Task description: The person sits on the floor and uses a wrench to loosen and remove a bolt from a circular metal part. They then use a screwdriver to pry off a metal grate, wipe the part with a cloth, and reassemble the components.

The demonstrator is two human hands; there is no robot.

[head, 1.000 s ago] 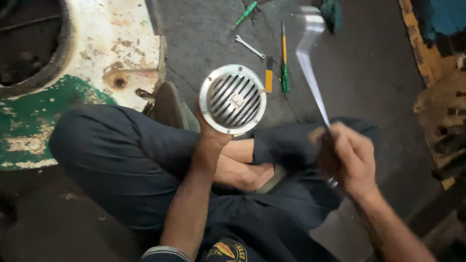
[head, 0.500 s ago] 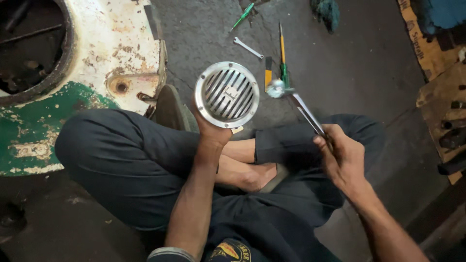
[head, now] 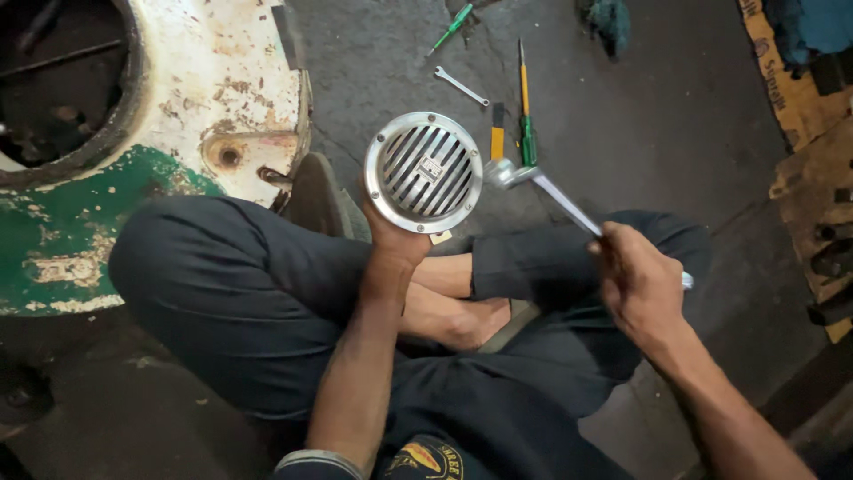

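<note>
Both hands are closed on something. Left hand [head: 391, 238] grips from behind a round metal horn [head: 423, 172] with a slatted chrome grille, holding it up face-on above the person's crossed legs, its fingers wrapped around the back of the housing. Right hand [head: 638, 283] is clenched around the handle of a long silver wrench [head: 553, 201], whose head end touches the horn's right rim — the shaft runs diagonally down to the fist, and a short bit of the handle pokes out past the far side of the hand.

On the concrete floor [head: 640, 133] beyond the horn lie a few tools near one another: a green-and-yellow screwdriver [head: 525, 111], a shorter yellow-handled tool [head: 497, 135] just beside it, a small spanner [head: 461, 86], and a green screwdriver [head: 451, 28] toward the far edge. A rusted white-and-green metal body [head: 213, 98] with a round opening fills the floor's left side, close to the person's knee.
</note>
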